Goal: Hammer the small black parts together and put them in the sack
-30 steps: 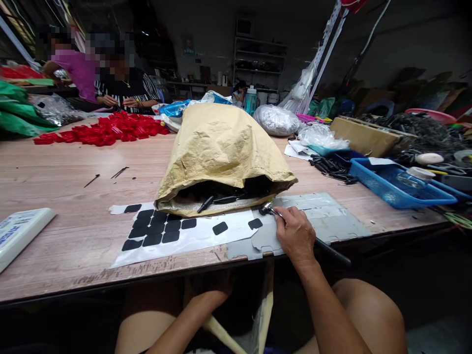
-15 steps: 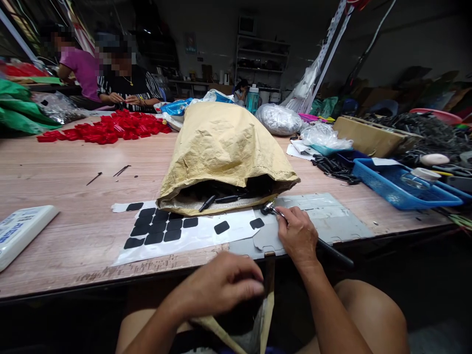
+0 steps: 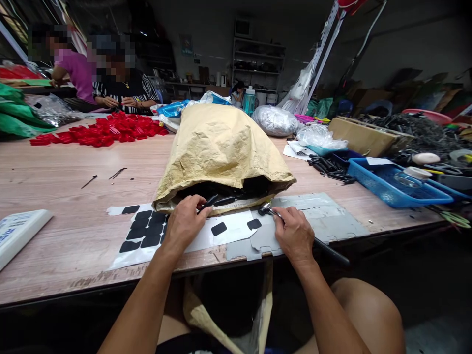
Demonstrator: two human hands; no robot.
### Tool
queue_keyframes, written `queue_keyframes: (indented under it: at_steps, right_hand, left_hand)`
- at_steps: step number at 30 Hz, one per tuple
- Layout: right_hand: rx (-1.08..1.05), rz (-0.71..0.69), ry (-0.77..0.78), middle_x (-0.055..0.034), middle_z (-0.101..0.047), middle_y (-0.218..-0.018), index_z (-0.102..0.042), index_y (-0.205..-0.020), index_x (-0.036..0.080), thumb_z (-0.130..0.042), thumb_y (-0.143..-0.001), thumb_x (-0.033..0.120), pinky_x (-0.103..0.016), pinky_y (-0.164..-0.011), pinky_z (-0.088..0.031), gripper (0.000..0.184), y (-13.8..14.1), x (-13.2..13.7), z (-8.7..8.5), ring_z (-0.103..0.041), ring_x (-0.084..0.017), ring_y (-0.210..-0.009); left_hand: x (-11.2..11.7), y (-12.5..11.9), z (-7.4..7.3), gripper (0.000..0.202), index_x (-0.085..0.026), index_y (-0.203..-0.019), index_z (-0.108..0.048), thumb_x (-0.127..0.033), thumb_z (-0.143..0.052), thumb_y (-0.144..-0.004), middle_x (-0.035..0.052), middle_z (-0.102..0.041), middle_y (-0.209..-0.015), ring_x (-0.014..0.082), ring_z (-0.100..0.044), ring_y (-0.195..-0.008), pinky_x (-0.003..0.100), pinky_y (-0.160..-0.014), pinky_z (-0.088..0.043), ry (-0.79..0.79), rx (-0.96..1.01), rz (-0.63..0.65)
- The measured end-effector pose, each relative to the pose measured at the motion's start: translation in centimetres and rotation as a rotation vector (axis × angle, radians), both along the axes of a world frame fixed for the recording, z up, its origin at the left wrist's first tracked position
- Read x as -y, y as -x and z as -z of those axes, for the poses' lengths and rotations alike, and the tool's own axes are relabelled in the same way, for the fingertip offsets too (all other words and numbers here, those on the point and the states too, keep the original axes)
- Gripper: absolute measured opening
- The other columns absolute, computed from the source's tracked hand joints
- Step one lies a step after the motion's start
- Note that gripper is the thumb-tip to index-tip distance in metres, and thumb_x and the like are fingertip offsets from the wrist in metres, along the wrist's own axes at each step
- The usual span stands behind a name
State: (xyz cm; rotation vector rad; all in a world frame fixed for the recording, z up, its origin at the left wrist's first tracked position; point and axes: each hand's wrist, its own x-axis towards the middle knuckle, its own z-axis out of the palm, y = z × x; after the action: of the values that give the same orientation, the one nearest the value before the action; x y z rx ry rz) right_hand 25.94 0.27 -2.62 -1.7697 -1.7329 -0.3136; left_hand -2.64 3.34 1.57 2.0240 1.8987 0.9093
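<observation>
At the mouth of a yellow woven sack (image 3: pixel 224 142), my left hand (image 3: pixel 186 219) pinches the near end of a slim black pen-like part (image 3: pixel 208 202). Another black part (image 3: pixel 224 200) lies beside it in the opening, with more dark pieces inside the sack. My right hand (image 3: pixel 295 233) is wrapped around a hammer (image 3: pixel 334 251), its small dark head to the left and its black handle pointing to the lower right. Underneath lie a white sheet (image 3: pixel 201 236) with black rounded-square stickers (image 3: pixel 219 229), partly hidden by my left forearm, and a grey board (image 3: pixel 324 216).
A red heap of parts (image 3: pixel 106 129) lies at back left, near two seated people. A white box (image 3: pixel 25 231) stands at the left edge. To the right are black parts (image 3: pixel 328 167) and a blue basket (image 3: pixel 391 189). Below the table edge hangs a yellow strap (image 3: pixel 206 319).
My left hand has risen from above my lap to the sack's mouth and taken hold of a black part. My right hand stays around the hammer. The view has shifted slightly.
</observation>
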Motion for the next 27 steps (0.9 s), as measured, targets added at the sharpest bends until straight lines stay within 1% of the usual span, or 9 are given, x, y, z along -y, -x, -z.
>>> queue_keyframes:
  at_steps: [3, 5, 7, 12, 16, 20, 22, 24, 27]
  right_hand:
    - [0.0, 0.001, 0.005, -0.0018, -0.065, -0.092, -0.071, -0.108, 0.028, -0.059, -0.09, 0.022, -0.03, -0.075, -0.034, 0.023, 0.0, 0.1, -0.1, -0.051, -0.018, -0.088]
    - [0.002, 0.007, 0.007, -0.0018, -0.065, -0.092, -0.071, -0.109, 0.028, -0.059, -0.09, 0.023, -0.031, -0.075, -0.033, 0.023, 0.0, 0.1, -0.1, -0.051, -0.018, -0.088]
    - [0.004, 0.003, 0.006, -0.002, -0.065, -0.091, -0.072, -0.108, 0.028, -0.059, -0.09, 0.023, -0.031, -0.075, -0.033, 0.023, 0.0, 0.1, -0.1, -0.051, -0.019, -0.088]
    - [0.01, -0.003, 0.001, -0.0024, -0.065, -0.091, -0.071, -0.109, 0.027, -0.056, -0.091, 0.024, -0.031, -0.075, -0.034, 0.023, 0.0, 0.1, -0.1, -0.051, -0.019, -0.087]
    - [0.004, -0.012, 0.004, -0.003, -0.065, -0.091, -0.072, -0.109, 0.027, -0.056, -0.091, 0.023, -0.031, -0.076, -0.036, 0.024, -0.1, 0.0, -0.2, -0.052, -0.02, -0.088]
    - [-0.065, -0.053, -0.023, -0.0039, -0.065, -0.092, -0.07, -0.117, 0.027, -0.051, -0.094, 0.022, -0.031, -0.082, -0.041, 0.03, 0.0, 0.5, -0.7, -0.056, -0.021, -0.093]
    - [-0.159, -0.11, -0.066, -0.0052, -0.066, -0.095, -0.068, -0.122, 0.025, -0.047, -0.097, 0.023, -0.032, -0.087, -0.044, 0.033, 0.6, 1.3, -1.3, -0.059, -0.021, -0.097]
    - [-0.28, -0.219, -0.087, -0.0064, -0.067, -0.101, -0.066, -0.124, 0.024, -0.045, -0.098, 0.024, -0.032, -0.091, -0.047, 0.033, 1.5, 2.2, -1.9, -0.061, -0.02, -0.1]
    - [-0.393, -0.417, -0.005, -0.0065, -0.068, -0.104, -0.066, -0.123, 0.023, -0.046, -0.098, 0.025, -0.031, -0.09, -0.05, 0.031, 3.1, 3.6, -2.7, -0.064, -0.018, -0.099]
  left_hand:
    - [1.9, -1.6, -0.2, 0.017, -0.023, -0.097, -0.067, -0.034, -0.066, -0.085, 0.0005, -0.066, -0.088, 0.0173, -0.059, -0.079, 0.028, -0.069, -0.043, -0.032, 0.158, 0.214]
    - [2.6, -2.7, 0.1, 0.015, -0.023, -0.096, -0.067, -0.032, -0.067, -0.085, 0.0009, -0.066, -0.089, 0.0178, -0.059, -0.083, 0.029, -0.071, -0.044, -0.011, 0.173, 0.331]
    - [2.9, -3.4, 0.7, 0.013, -0.023, -0.095, -0.069, -0.03, -0.067, -0.084, 0.0017, -0.065, -0.089, 0.0188, -0.058, -0.085, 0.03, -0.074, -0.044, 0.025, 0.138, 0.379]
    - [2.7, -3.7, 1.6, 0.017, -0.022, -0.098, -0.07, -0.03, -0.068, -0.083, 0.0029, -0.065, -0.092, 0.0206, -0.057, -0.09, 0.033, -0.08, -0.045, 0.066, 0.112, 0.401]
    - [2.5, -3.6, 1.7, 0.02, -0.023, -0.097, -0.07, -0.036, -0.071, -0.082, 0.0027, -0.065, -0.093, 0.0214, -0.057, -0.092, 0.033, -0.083, -0.044, 0.049, 0.094, 0.407]
    - [2.6, -3.7, 1.7, 0.016, -0.023, -0.095, -0.07, -0.034, -0.069, -0.084, 0.0021, -0.064, -0.091, 0.0207, -0.057, -0.091, 0.033, -0.081, -0.044, 0.055, 0.098, 0.404]
    - [2.6, -3.7, 1.6, 0.015, -0.023, -0.095, -0.071, -0.032, -0.069, -0.083, 0.0018, -0.065, -0.091, 0.0206, -0.057, -0.092, 0.032, -0.082, -0.044, 0.067, 0.115, 0.407]
    - [2.6, -3.7, 1.5, 0.014, -0.023, -0.093, -0.071, -0.03, -0.07, -0.082, 0.0018, -0.065, -0.091, 0.0208, -0.057, -0.093, 0.032, -0.082, -0.044, 0.085, 0.132, 0.403]
    - [2.4, -3.6, 1.4, 0.015, -0.023, -0.092, -0.072, -0.028, -0.073, -0.078, 0.0017, -0.066, -0.092, 0.021, -0.058, -0.093, 0.032, -0.082, -0.043, 0.121, 0.157, 0.389]
